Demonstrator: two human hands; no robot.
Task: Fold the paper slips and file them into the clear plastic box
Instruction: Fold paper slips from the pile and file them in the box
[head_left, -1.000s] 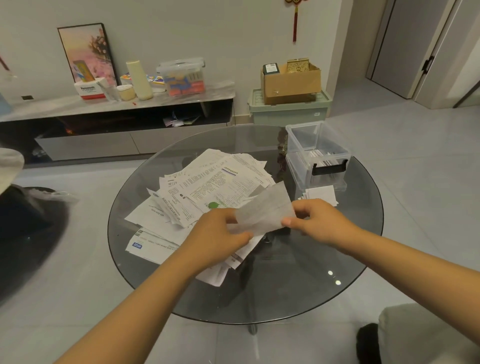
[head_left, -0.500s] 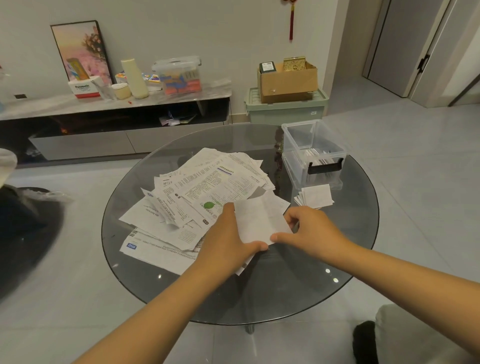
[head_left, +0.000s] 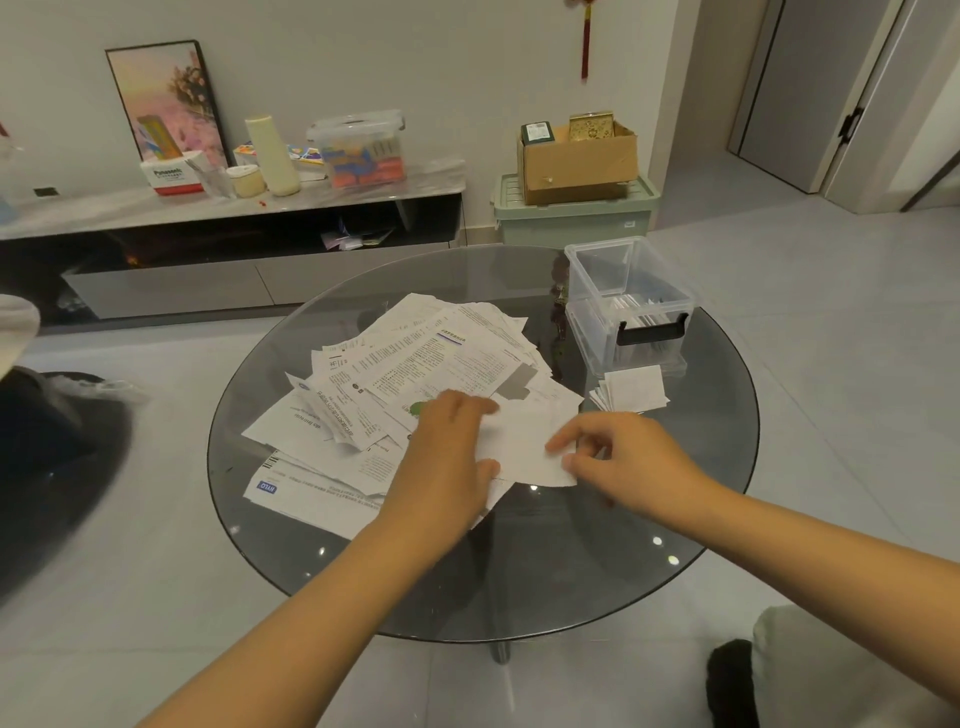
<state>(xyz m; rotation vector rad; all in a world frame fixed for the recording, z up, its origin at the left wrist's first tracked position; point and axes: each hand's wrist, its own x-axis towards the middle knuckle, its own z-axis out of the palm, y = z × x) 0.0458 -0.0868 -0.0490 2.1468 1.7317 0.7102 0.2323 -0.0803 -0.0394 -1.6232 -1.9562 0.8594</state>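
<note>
White slip (head_left: 524, 447) lies between both hands: left (head_left: 447, 467) pressing flat, right (head_left: 623, 462) pinching its edge.

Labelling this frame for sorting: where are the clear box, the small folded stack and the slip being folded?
clear box (head_left: 587, 270): head view, left wall.
folded stack (head_left: 636, 388): head view, top sheet.
slip (head_left: 524, 441): head view, middle.

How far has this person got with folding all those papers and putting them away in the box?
Early on, it seems. Done: a few folded slips stand in the clear plastic box, and a small folded stack waits beside it. In hand: the left hand presses a white slip flat on the glass table while the right hand pinches its corner. Left: the big pile of unfolded papers.
</note>
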